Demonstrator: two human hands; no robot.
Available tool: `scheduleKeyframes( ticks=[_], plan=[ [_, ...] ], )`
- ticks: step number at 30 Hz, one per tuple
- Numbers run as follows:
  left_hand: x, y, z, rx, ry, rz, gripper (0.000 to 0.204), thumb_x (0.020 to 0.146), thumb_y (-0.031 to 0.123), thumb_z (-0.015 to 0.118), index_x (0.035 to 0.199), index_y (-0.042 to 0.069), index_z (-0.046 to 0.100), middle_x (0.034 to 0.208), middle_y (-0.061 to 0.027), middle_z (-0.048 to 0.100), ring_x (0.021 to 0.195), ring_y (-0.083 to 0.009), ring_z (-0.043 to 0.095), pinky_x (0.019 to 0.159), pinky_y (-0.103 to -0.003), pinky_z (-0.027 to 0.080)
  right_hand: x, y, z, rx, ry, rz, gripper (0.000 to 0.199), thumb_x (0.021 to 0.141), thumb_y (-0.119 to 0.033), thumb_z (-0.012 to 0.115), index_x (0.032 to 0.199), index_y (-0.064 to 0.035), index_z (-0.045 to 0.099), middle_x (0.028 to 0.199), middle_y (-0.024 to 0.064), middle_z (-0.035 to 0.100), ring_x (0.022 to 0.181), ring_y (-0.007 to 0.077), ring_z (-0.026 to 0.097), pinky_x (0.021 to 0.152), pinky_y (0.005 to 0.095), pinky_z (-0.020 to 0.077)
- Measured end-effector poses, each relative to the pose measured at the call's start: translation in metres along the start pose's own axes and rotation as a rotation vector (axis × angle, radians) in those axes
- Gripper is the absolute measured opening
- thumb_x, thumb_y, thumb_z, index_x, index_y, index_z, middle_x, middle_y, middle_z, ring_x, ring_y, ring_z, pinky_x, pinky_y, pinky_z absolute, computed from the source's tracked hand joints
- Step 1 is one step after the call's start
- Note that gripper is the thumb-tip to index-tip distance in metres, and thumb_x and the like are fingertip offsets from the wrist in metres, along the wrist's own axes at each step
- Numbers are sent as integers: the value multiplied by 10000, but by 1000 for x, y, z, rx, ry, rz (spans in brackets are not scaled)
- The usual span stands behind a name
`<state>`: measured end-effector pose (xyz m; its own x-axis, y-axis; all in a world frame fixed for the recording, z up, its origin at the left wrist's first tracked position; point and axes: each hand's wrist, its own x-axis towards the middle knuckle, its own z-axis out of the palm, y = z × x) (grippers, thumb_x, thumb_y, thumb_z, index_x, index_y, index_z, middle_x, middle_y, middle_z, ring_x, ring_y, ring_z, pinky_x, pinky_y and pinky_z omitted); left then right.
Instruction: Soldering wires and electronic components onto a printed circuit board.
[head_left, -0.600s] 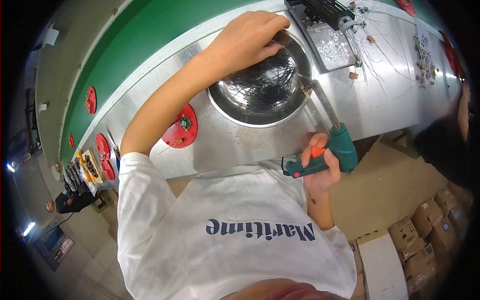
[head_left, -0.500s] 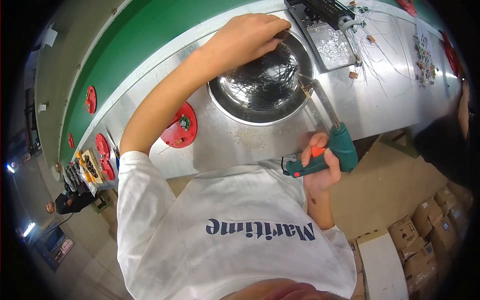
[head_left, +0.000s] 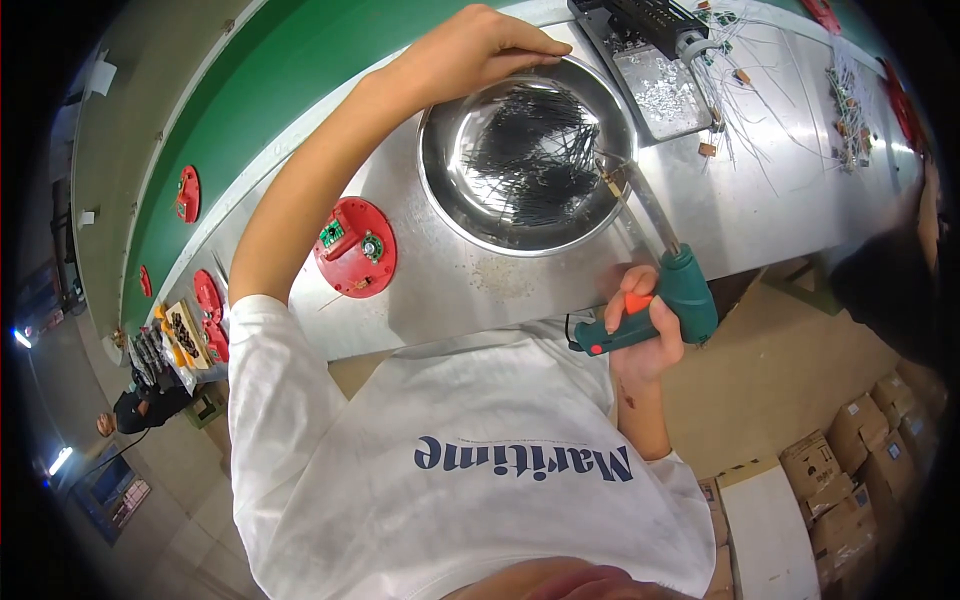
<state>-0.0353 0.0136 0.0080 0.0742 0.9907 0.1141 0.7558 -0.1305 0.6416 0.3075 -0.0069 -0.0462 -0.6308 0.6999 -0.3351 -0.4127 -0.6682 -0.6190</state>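
A shiny steel bowl [head_left: 440, 210] stands on the metal bench and holds a heap of thin dark wire pieces [head_left: 530, 150]. My left hand [head_left: 480, 50] hovers at the bowl's far rim with its fingers curled down and the tips close together; anything between them is hidden. My right hand [head_left: 645, 340] grips a green pistol-shaped soldering tool [head_left: 690, 290] with an orange trigger. Its metal barrel slants up to the bowl's right rim, where the tip touches a small part.
A red round disc with small circuit boards [head_left: 355, 248] lies left of the bowl. Behind the bowl is a flat tray of silvery bits [head_left: 660, 85]; loose wires and parts [head_left: 800, 90] lie to its right. A green conveyor belt [head_left: 250, 120] runs along the bench. Cardboard boxes [head_left: 850, 470] stand on the floor.
My left hand has drawn back from inside the bowl to its far rim. My right hand and the soldering tool have hardly moved.
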Motion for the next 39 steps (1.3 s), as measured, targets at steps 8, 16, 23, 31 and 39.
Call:
scheduleKeyframes(
  ticks=[8,16,23,31,39],
  plan=[
    [2,2,-1,-12,-13,-32,270,804,176,697,1007,0,667,864,-186,665,792,-322,648,720,-381,509,-5,1,-1,15,-1,21,234,827,-160,514,962,32,517,978,171,524,573,239,568,541,309,478],
    [-2,3,-6,-42,-47,-23,239,867,182,635,1011,-8,651,902,-198,663,816,-327,652,723,-385,505,-11,-1,9,-28,3,1,240,830,-186,518,960,15,501,969,160,517,558,215,557,523,286,457],
    [-1,2,-2,177,6,82,244,909,219,585,1010,7,650,857,-184,640,774,-330,633,694,-402,498,-6,-4,4,-6,-13,-1,231,821,-153,513,954,35,522,974,175,525,570,240,571,550,308,480],
    [-7,-7,2,516,309,543,206,853,193,635,968,21,635,818,-120,628,757,-311,622,674,-396,500,-6,-1,3,3,-4,-4,230,820,-156,517,945,37,521,970,175,524,564,239,568,543,308,478],
    [-62,71,-25,354,260,268,98,817,153,694,856,64,684,706,-61,604,646,-225,593,564,-329,469,-20,1,11,-33,1,-16,253,840,-232,519,967,-14,498,963,133,507,557,192,538,514,265,417]
  ],
)
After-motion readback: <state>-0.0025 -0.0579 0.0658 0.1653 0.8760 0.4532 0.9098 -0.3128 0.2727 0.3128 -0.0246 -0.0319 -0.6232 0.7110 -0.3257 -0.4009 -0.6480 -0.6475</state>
